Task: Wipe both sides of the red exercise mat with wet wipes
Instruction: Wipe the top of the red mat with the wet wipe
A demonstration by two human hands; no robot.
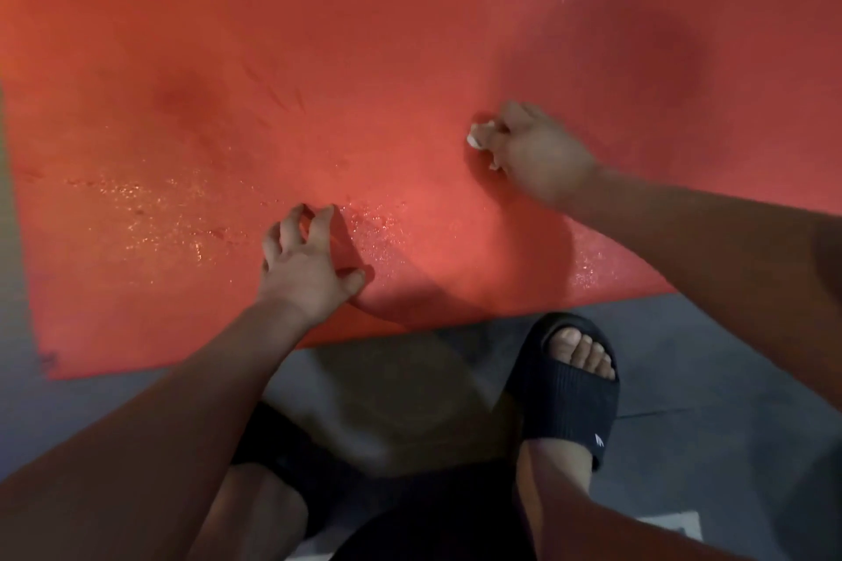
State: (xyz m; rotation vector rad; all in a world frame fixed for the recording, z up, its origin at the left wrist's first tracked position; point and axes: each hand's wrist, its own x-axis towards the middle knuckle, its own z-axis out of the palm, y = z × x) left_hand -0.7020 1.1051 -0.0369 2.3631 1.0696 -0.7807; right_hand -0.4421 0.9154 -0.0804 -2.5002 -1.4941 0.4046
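A: How far along is the wiping?

B: Partway through the upward face, at a guess. The red exercise mat [364, 36] lies flat on the grey floor [683, 355]. Damp, glistening speckles [159, 214] show across its near-left part and along the near edge at the right. The far half looks dull and dry, so that area likely remains. Nothing suggests the underside has been done.

A: Which hand has the wipe?

B: The right hand [542, 150] is clenched around a bunched white wet wipe [480, 134]. The wipe pokes out on the left side of the fingers and is pressed against the mat near its middle.

A: And the other hand?

B: The left hand [310, 269] grasps nothing. Its fingers are spread and arched, with the tips and thumb resting on the mat close to the near edge, seemingly bracing it.

A: Where does the mat lie relative to the person?

B: Directly under both hands. A foot in a black sandal [569, 387] stands on the floor just beside the mat's near edge.
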